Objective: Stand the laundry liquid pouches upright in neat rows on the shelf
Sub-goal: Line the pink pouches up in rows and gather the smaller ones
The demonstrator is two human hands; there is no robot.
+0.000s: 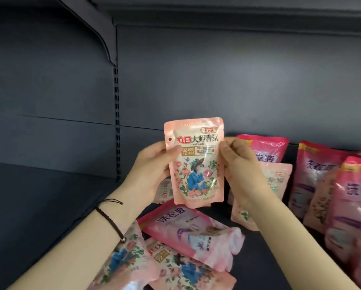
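- Holding pale pink floral plastic pouch [196,164] upright in mid-air, print toward camera, above dark grey metal shelf [39,206], clear of the deck.
- Grip, left hand [152,170]: thumb pressed on front at left edge, other fingers wrapped behind, hidden by pouch.
- Grip, right hand [240,162]: fingers curled together, pinching right edge; tips behind the film, not visible.
- Black cord bracelet [112,222] on left wrist.
- Below: deeper pink plastic pouch [192,233] lying flat, overlapping two flat floral pouches [181,268]; both cut off at bottom edge.
- Sliver of another pouch [165,191] behind left hand; can't tell if standing or lying.
- Right: standing deep pink pouches [315,174] near back panel, cut off at frame edge, print blurred.
- Pale pink pouch [278,178] behind right forearm, half covered.
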